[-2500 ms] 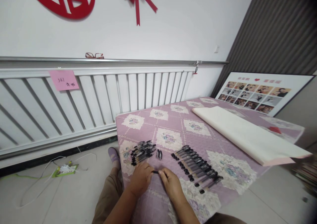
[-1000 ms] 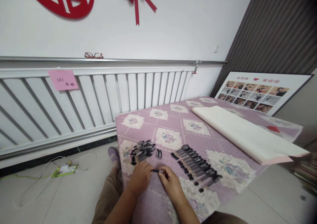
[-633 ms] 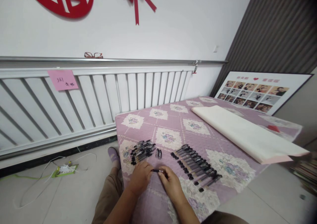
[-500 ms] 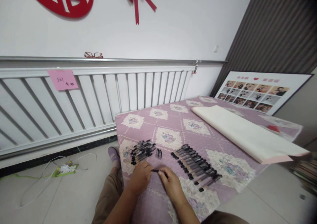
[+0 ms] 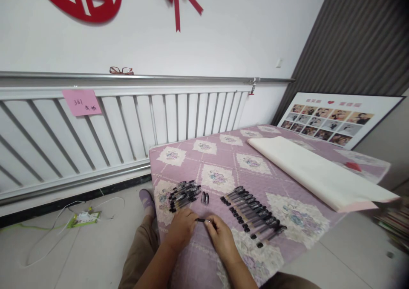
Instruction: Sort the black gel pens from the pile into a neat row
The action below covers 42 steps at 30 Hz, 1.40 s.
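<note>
Between my two hands a dark pen (image 5: 200, 220) is held level, low over the near part of the table. My left hand (image 5: 181, 229) is closed on its left end, and my right hand (image 5: 221, 236) pinches the other end; much of the pen is hidden by the fingers. Just beyond my left hand lies a heap of black pens (image 5: 183, 195). A pair of loose black pen caps (image 5: 205, 198) rests beside that heap. To the right of my right hand, several pens (image 5: 254, 212) lie side by side in a slanting row.
A purple flowered cloth (image 5: 220, 150) covers the table. A large cream sheet (image 5: 306, 170) lies folded at the right, near a framed photo board (image 5: 332, 118). Behind stands a white radiator (image 5: 179, 114). On the floor at left is a power strip (image 5: 84, 219) with cables.
</note>
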Each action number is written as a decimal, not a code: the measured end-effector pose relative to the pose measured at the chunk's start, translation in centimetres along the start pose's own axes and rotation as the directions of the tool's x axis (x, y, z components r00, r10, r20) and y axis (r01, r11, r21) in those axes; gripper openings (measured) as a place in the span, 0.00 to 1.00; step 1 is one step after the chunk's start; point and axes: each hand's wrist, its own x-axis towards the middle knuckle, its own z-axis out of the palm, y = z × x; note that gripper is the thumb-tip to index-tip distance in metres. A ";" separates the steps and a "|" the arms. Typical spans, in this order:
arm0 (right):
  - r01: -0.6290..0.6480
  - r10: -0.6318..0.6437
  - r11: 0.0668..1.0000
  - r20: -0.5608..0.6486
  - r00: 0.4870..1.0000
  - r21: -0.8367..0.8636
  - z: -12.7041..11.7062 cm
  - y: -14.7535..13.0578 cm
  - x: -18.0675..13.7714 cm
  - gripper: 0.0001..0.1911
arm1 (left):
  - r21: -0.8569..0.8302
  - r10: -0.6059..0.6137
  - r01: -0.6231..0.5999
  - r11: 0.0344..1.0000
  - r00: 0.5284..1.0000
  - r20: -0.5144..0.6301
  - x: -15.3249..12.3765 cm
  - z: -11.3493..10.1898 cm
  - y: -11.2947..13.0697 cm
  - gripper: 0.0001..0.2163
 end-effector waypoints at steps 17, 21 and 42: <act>0.016 -0.016 1.000 0.007 1.000 -0.006 0.3 0.5 0.0 0.11 | -0.009 0.006 -0.006 1.000 1.000 0.022 0.1 -0.1 0.0 0.08; 0.012 -0.013 1.000 -0.020 1.000 -0.025 0.2 0.3 0.1 0.14 | -0.019 0.006 -0.006 1.000 1.000 0.022 0.0 0.0 -0.1 0.09; -0.023 0.024 1.000 -0.020 1.000 0.021 0.2 0.2 0.0 0.15 | 0.039 -0.067 0.068 0.997 0.997 -0.027 -0.1 0.2 -0.1 0.09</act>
